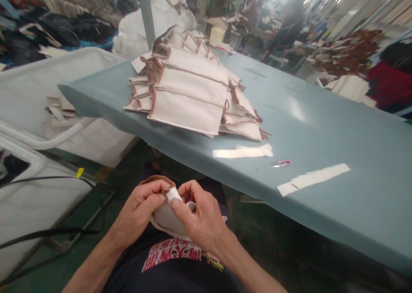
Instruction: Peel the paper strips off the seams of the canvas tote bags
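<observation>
Both hands meet over my lap, below the table's near edge. My left hand [143,207] pinches the brown-trimmed edge of a cream fabric piece [164,218]. A short white strip [174,193] lies against that trim, and my right hand [199,211] pinches it between thumb and fingers. The fabric piece hangs curved beneath both hands, its lower part partly hidden by the right hand. On the table stands a pile of cream fabric pieces [189,87] with brown trim. Small thread snips [282,163] with a pink handle lie near the table's edge.
White strips [243,151] lie before the pile, and more strips [313,179] lie right of the snips on the blue-grey table [337,134]. White bins [96,57] stand at left, with a black cable [48,232] near them. A person [289,22] is in the background.
</observation>
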`<move>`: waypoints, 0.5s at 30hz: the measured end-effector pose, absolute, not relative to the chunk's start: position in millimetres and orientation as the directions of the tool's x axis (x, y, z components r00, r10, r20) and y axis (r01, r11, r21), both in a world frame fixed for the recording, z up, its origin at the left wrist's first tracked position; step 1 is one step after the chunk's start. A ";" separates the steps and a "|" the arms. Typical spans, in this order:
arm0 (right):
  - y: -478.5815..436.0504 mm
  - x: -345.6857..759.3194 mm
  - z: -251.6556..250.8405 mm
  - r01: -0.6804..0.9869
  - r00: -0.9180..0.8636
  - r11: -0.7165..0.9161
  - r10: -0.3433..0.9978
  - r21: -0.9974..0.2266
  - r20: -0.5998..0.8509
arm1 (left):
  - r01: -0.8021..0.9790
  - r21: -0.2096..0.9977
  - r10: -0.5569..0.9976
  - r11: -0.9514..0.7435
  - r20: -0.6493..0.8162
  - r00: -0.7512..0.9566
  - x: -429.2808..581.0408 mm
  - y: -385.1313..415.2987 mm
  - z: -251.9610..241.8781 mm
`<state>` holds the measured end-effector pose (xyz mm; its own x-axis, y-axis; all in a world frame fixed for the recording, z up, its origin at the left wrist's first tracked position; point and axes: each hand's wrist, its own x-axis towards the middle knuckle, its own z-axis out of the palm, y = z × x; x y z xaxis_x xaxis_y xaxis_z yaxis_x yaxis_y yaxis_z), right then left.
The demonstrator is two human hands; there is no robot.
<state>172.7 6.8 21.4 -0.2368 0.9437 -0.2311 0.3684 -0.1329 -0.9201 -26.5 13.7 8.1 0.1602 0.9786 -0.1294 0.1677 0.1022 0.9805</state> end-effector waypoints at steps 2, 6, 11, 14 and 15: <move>4.2 175.9 21.1 0.387 -0.219 -0.156 0.942 -0.909 -0.255 | 0.150 0.984 0.972 0.097 -0.127 0.199 -25.8 13.8 5.8; 4.6 177.0 16.7 0.367 -0.198 -0.186 0.942 -0.911 -0.272 | 0.145 0.986 0.956 0.086 -0.123 0.268 -25.1 15.6 5.8; 10.5 176.8 14.9 0.345 -0.217 -0.183 0.939 -0.921 -0.268 | 0.221 0.970 0.967 0.101 -0.148 0.209 -19.8 18.1 13.0; 17.1 183.1 16.1 0.312 -0.239 -0.149 0.944 -0.938 -0.229 | 0.268 0.956 0.980 0.122 -0.158 0.118 -17.8 21.7 17.8; 19.1 186.0 16.4 0.299 -0.238 -0.138 0.948 -0.944 -0.213 | 0.279 0.952 0.983 0.128 -0.158 0.089 -18.0 23.3 19.1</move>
